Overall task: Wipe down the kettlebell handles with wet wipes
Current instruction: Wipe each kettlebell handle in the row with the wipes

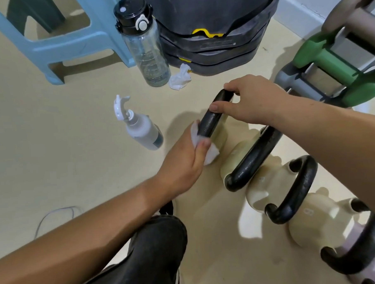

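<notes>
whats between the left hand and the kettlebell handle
A wet wipe, which the left hand grips around the near end of the handle, shown in the head view.

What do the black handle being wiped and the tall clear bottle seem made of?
Black curved kettlebell handle: probably coated metal, matte, slightly pitted. Tall clear water bottle: likely hard transparent plastic, printed marks showing, glossy black lid.
</notes>
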A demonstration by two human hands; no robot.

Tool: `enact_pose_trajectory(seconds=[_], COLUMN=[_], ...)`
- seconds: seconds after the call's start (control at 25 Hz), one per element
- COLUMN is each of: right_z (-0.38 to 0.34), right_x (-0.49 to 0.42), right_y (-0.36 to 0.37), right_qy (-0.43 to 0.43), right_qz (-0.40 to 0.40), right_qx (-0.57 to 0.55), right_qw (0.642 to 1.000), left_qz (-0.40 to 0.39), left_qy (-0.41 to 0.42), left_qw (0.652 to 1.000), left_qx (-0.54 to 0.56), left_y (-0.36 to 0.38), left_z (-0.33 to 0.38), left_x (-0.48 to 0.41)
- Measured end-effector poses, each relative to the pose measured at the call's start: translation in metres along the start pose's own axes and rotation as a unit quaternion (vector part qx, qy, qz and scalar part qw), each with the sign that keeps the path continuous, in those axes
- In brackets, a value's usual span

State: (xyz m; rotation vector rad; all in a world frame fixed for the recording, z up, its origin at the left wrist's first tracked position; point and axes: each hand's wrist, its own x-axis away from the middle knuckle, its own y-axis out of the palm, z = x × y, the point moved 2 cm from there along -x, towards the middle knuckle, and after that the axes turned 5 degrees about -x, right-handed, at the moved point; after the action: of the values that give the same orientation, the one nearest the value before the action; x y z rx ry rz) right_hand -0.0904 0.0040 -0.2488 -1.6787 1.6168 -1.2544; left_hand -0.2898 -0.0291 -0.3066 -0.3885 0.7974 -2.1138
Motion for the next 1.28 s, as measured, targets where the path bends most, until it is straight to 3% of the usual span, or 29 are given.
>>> enact_pose_trajectory(seconds=[0.16,0.32,0.48,0.6,0.72,0.84,0.96,1.12,1.16,1.28], right_z=[0.001,0.002,0.003,0.004,0.005,0.003,0.009,0.012,0.011,0.008], right_x=[-0.003,-0.010,-0.011,-0.011,-0.011,-0.008,-0.007,-0.010,-0.009,-0.007], right_y=[0.001,0.003,0.003,0.004,0.004,-0.004,-0.009,-0.008,-0.009,-0.010], right_qy=[-0.007,-0.012,-0.012,-0.014,-0.012,0.012,0.026,0.038,0.044,0.070], right_qz=[0.025,0.004,0.000,0.006,0.014,0.012,-0.012,-0.040,-0.040,-0.046], right_qx=[-0.014,0.004,-0.001,-0.002,-0.018,-0.096,-0.107,-0.103,-0.107,-0.144], right_qw=[1.000,1.000,1.000,1.000,1.000,0.995,0.994,0.993,0.992,0.986], left_qz=[-0.001,0.027,-0.005,-0.010,-0.022,-0.052,-0.076,0.076,0.079,-0.032], left_qy=[-0.081,-0.059,-0.092,-0.102,-0.072,-0.100,-0.058,-0.003,0.018,0.049], left_qw=[0.990,0.998,0.996,0.995,0.989,0.973,0.967,0.976,0.976,0.972], left_qx=[-0.115,0.001,-0.022,-0.016,-0.130,-0.202,-0.237,-0.202,-0.202,-0.228], left_y=[0.005,0.012,0.025,0.016,0.006,0.006,0.003,-0.030,-0.029,-0.008], left_z=[0.022,0.002,-0.024,-0.010,0.011,0.025,0.026,0.018,0.018,0.015], left_x=[-0.067,-0.014,0.049,0.034,-0.030,-0.072,-0.050,-0.008,0.000,0.008])
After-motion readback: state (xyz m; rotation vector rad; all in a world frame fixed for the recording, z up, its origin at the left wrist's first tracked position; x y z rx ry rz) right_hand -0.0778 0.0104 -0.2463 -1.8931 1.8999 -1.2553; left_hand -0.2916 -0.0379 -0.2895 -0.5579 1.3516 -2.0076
